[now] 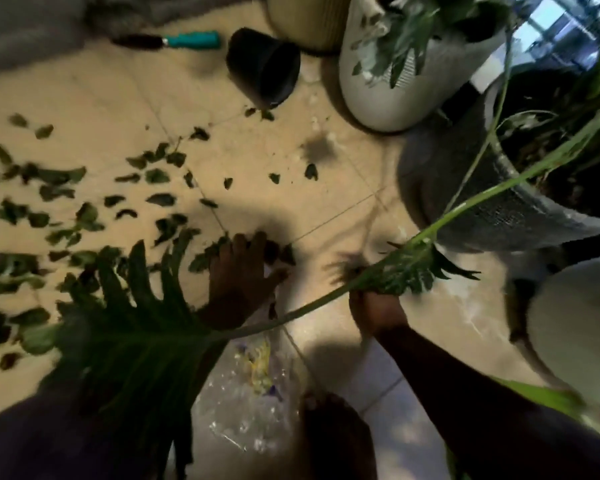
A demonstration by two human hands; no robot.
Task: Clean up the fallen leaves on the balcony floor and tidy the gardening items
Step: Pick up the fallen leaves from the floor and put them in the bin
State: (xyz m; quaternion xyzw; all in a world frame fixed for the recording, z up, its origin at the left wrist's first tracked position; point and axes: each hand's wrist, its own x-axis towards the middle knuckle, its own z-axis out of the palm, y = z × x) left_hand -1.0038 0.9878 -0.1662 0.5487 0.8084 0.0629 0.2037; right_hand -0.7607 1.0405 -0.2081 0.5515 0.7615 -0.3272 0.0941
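Right hand (374,308) grips a bunch of gathered leaves; left hand (243,275) lies flat, fingers spread, on the fallen leaves (84,216) strewn over the left of the tiled floor (343,209). Light, limp scraps — likely best raked into handfuls. White planter (395,88), toppled black pot (264,67) and trowel (174,41) sit along the far edge — a plastic bag (246,393) lies nearest.

We see the big leaf (132,327) hiding our left hand's (238,282) wrist, and blur hides what our right hand (374,310) grips.
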